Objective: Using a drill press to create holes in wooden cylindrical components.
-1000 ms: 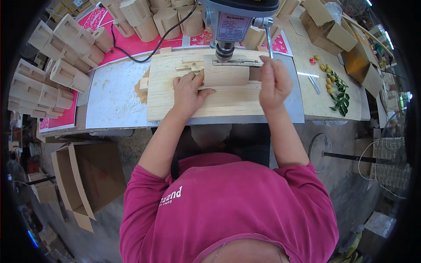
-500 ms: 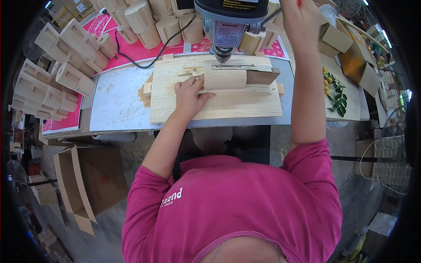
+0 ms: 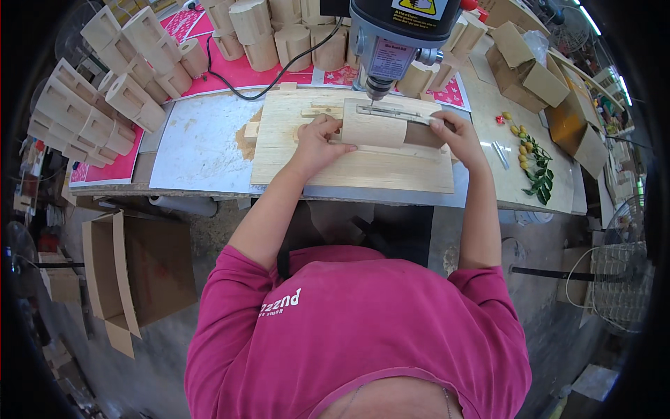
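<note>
On the worktop (image 3: pixel 202 146), beneath the drill (image 3: pixel 398 42), a board (image 3: pixel 377 172); on that, toward the far edge, the block (image 3: pixel 373 130). Clamped on its left end, the left hand (image 3: pixel 319 145), thumb along the near side. At the right end of the metal strip (image 3: pixel 392 112) along the block's far side, the right hand (image 3: pixel 462 136), fingers bent; cannot tell whether pinching or merely touching. Might let the block twist under the bit (image 3: pixel 375 103) if gripped unevenly, marring its surface. Risks a nick, too, on sliding either hand inward.
</note>
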A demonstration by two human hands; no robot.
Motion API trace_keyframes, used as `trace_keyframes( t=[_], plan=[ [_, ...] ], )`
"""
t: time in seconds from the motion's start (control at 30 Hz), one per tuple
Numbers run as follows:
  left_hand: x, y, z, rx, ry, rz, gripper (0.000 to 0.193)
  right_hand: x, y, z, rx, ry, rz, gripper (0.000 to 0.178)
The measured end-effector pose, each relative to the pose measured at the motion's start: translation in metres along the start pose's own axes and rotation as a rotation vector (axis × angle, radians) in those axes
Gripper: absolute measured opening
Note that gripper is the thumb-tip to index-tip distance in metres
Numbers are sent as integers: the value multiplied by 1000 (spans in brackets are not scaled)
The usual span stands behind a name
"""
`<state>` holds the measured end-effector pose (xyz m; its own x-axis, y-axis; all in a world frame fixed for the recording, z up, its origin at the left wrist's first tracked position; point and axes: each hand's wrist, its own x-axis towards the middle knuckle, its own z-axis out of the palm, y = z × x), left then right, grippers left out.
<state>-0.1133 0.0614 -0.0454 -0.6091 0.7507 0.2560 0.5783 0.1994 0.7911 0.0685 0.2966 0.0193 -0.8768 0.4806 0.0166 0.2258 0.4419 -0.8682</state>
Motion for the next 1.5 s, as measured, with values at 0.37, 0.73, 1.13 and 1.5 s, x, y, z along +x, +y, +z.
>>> trace_keyframes(
  t=[0.37, 0.73, 1.13, 1.5],
  plan=[
    [-70, 36, -117, -302, -56, 82, 32, -77, -7, 26, 401, -125, 14, 25],
    [-106, 53, -148, -876, 579, -582, 30, -104, -31, 40, 171, -118, 106, 20],
    [-100, 76, -106, -842, 400, -534, 23, -106, -58, 23, 307, 57, -361, 19],
    [-73, 60, -52, -348, -34, -330, 41, -82, -11, 48, 385, 68, -170, 19]
  ],
)
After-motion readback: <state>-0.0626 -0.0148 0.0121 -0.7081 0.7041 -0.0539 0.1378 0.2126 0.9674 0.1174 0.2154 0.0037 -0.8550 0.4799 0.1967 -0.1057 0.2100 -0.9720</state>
